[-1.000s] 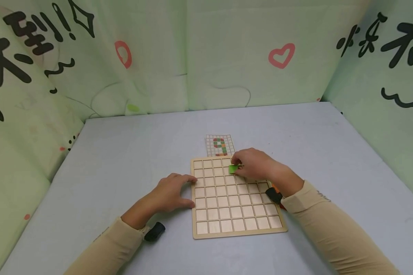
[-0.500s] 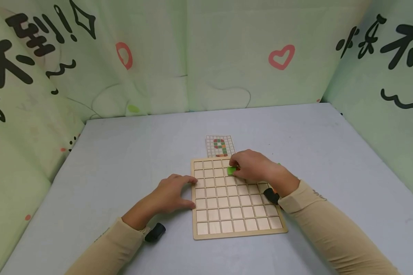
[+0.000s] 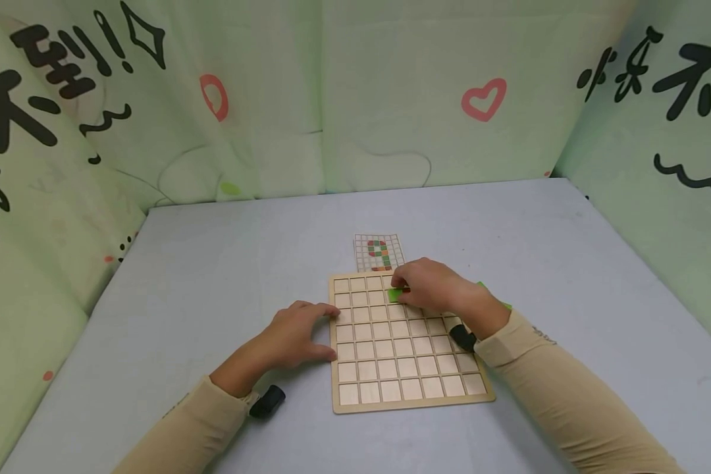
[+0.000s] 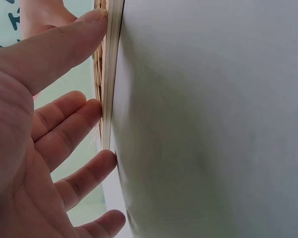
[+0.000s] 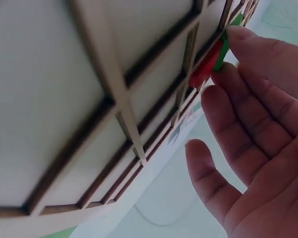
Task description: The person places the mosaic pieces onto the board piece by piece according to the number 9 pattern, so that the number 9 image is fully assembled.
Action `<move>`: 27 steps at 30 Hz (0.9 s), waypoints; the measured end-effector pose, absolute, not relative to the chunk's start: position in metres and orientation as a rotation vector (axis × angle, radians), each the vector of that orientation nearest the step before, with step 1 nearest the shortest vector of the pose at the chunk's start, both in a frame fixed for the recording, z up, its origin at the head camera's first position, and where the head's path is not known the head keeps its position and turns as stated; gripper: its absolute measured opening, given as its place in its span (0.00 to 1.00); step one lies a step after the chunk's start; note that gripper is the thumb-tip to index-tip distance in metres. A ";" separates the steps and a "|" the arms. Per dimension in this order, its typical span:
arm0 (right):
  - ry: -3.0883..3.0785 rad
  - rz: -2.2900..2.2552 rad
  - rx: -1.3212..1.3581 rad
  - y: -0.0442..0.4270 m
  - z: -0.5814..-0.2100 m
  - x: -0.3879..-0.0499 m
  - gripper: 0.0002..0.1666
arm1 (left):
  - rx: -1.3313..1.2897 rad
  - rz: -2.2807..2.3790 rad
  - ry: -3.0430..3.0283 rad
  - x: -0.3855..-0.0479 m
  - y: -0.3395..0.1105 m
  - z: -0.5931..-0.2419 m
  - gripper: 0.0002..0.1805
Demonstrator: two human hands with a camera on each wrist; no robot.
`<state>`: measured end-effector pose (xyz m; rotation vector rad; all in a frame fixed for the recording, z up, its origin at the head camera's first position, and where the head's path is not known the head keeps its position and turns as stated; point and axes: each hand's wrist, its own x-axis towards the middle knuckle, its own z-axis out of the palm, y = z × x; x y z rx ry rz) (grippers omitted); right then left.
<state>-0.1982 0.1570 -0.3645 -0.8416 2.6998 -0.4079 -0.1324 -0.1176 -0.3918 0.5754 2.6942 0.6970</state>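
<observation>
A wooden grid board (image 3: 391, 385) with square cells lies on the table. My right hand (image 3: 435, 283) is over its far part, pinching a small green tile (image 3: 395, 295) between thumb and fingertips. In the right wrist view the green tile (image 5: 221, 55) stands right beside a red piece (image 5: 204, 70) at the grid; the hand hides that red piece from the head view. My left hand (image 3: 293, 334) touches the board's left edge with spread thumb and fingers. The left wrist view shows the fingers of that hand (image 4: 69, 129) fairly straight against the board's side.
Beyond the board lies a pattern card (image 3: 378, 253) with red, green and orange squares on a grid. Bits of green pieces (image 3: 506, 305) peek out behind my right wrist. A printed curtain (image 3: 355, 99) surrounds the white table (image 3: 243, 243).
My right hand has shifted slightly left along the board with the green tile. Orange pieces by the right wrist are now covered, while green ones show behind it. My left hand stays put.
</observation>
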 end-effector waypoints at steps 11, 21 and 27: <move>2.705 -0.424 -0.851 0.156 -0.365 -0.199 0.07 | 0.585 0.705 2.694 -0.132 -0.118 -0.391 0.35; 2.713 -0.418 -0.864 0.154 -0.366 -0.197 0.07 | 0.587 0.703 2.701 -0.132 -0.118 -0.392 0.36; 2.708 -0.422 -0.860 0.154 -0.366 -0.196 0.07 | 0.589 0.702 2.701 -0.132 -0.118 -0.394 0.36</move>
